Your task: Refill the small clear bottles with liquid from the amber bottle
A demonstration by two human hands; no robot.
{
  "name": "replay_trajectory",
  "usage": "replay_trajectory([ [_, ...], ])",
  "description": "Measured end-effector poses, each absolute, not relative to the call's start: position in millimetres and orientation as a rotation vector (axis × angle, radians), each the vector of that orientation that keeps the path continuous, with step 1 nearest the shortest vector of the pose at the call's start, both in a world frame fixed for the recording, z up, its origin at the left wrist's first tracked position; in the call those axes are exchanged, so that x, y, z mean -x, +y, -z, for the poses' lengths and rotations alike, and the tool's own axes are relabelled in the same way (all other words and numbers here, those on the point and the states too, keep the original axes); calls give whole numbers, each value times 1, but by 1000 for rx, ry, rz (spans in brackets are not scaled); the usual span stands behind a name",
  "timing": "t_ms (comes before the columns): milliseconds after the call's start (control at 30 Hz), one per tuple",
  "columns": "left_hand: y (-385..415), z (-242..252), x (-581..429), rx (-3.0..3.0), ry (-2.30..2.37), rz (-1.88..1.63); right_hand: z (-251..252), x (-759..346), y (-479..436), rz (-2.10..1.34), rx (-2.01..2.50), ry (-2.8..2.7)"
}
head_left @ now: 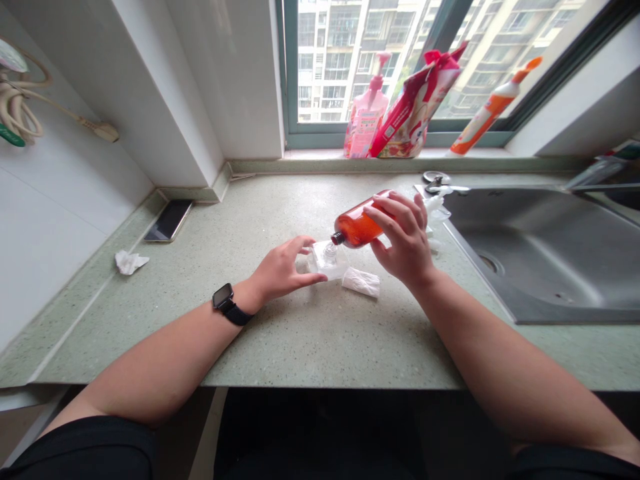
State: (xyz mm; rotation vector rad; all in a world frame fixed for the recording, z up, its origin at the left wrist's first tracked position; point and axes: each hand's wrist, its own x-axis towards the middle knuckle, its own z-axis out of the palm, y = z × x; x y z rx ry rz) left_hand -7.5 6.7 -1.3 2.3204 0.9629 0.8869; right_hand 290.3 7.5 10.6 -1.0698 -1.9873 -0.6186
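amber bottle (358,225) lay tilted along its long axis, its base up and to the right and its dark neck pointing down and left at the mouth of a small clear bottle (329,257). the neck sat just above that mouth, though whether they touched could not be told. the amber bottle looked filled with orange liquid, but no stream could be made out. the small bottle stood on a green speckled counter (295,347), and its contents were too clear to tell.

the right hand (404,241) held the amber bottle near its base, fingers pressed together across the top and thumb beneath. the left hand (283,268) was spread and curved around the small bottle from the left, fingertips at its base, but whether it pinched the bottle could not be told. a black watch (223,297) circled the left wrist.

a white paper roll (361,282) lay just right of the small bottle. a steel sink (540,257) was set in the counter to the right. a phone (169,221) and a crumpled tissue (131,262) lay to the left. on the sill stood a pink pump bottle (367,107), a red pouch (415,103) and an orange squeeze bottle (493,107).
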Motion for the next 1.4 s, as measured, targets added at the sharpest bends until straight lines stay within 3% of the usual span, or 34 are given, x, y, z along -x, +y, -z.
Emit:
replay_trajectory([
  [1400,10,0,7,-2422,915,-947,-11,-290,7,620,1122,-1994],
])
